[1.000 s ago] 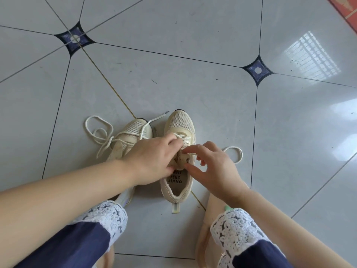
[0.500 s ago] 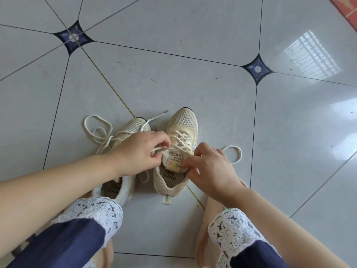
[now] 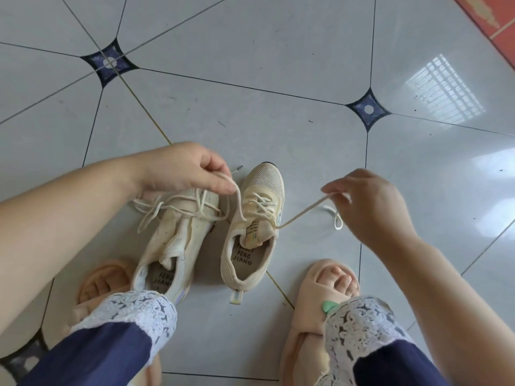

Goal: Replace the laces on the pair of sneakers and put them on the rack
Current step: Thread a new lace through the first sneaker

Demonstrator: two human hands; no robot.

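Two beige sneakers sit side by side on the tiled floor (image 3: pixel 278 121), toes pointing away. Left hand (image 3: pixel 184 171): fingers pinch one end of the right-hand sneaker (image 3: pixel 256 238) lace (image 3: pixel 301 214). Right hand (image 3: pixel 370 201): fingers pinch the other end (strand taut). Left-hand sneaker (image 3: pixel 178 240): laces loose.
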